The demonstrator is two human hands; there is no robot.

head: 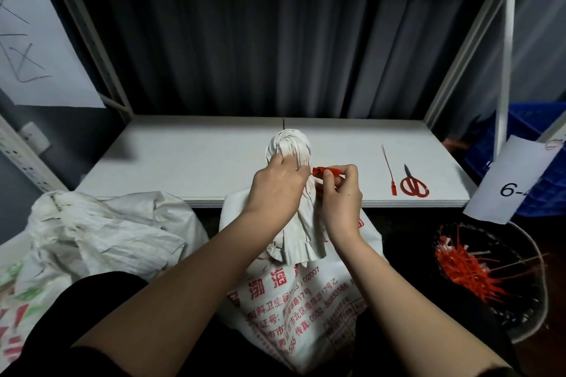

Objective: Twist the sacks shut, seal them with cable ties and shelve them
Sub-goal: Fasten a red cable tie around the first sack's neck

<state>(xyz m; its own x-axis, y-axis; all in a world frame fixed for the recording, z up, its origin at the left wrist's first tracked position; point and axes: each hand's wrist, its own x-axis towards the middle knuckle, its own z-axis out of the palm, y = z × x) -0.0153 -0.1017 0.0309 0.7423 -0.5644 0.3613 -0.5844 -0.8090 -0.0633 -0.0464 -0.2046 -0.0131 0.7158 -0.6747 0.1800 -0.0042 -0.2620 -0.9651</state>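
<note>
Two hands meet at the centre of the frame on the twisted neck of a white sack. The left hand has its grip closed round the neck just under the fanned top, and the right hand pinches the red head of a cable tie against the neck's right side. The sack stands before the front edge of the white shelf, its printed red text facing up at lower centre. On the shelf to the right lie a spare tie and, just beside it, red-handled scissors. A crumpled second sack sits at lower left, and a dark bin of red tie offcuts at lower right.
</note>
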